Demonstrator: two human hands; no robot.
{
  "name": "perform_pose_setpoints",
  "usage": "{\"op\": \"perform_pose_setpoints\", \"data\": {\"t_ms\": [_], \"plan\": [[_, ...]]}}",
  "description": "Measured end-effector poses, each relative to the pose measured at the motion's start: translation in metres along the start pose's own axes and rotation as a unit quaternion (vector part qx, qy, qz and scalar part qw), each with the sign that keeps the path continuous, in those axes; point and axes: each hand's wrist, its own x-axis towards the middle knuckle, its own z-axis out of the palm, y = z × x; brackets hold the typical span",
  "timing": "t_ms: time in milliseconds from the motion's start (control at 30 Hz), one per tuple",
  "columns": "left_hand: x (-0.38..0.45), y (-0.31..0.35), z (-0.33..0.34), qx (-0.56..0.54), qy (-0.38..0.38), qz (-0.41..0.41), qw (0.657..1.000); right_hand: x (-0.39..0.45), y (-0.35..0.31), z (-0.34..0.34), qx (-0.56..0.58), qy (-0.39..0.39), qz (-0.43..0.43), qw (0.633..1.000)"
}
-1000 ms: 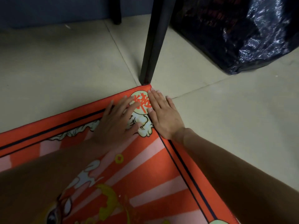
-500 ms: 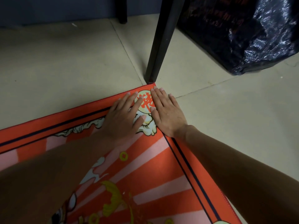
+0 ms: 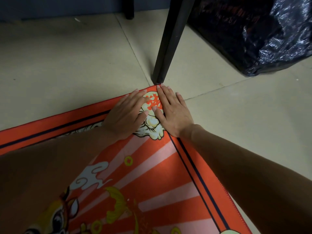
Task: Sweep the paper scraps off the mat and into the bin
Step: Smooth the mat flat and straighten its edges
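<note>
Two flat, empty hands, left hand (image 3: 125,115) and right hand (image 3: 172,112), press the mat (image 3: 152,166) corner; no scraps visible, so next probably means carrying gathered bits to the bin bag (image 3: 261,36).

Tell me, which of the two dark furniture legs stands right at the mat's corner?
The thick black leg, whose foot meets the orange mat's corner beside the right hand's fingertips. The other leg stands far back by the wall.

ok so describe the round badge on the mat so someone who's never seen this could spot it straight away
Start at the black furniture leg standing on the pale tiled floor. The orange mat has a corner right at its foot, where the left hand and right hand lie flat. Between them is the round badge: a cream disc with red characters, unlike the small gold coin rings further in.
</note>
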Motion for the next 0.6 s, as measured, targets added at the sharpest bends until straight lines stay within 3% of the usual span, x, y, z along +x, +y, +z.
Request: {"op": "perform_pose_setpoints", "data": {"t_ms": [200, 600], "plan": [[-0.0004, -0.0011, 0.0039, 0.083, -0.032, 0.003, 0.996, 0.0015, -0.0001, -0.0015, 0.001, 0.007, 0.004, 1.0], [-0.0013, 0.0004, 0.0046, 0.111, -0.007, 0.001, 0.994, 0.0051, -0.0001, -0.0041, -0.036, 0.017, -0.009, 0.999]]}}
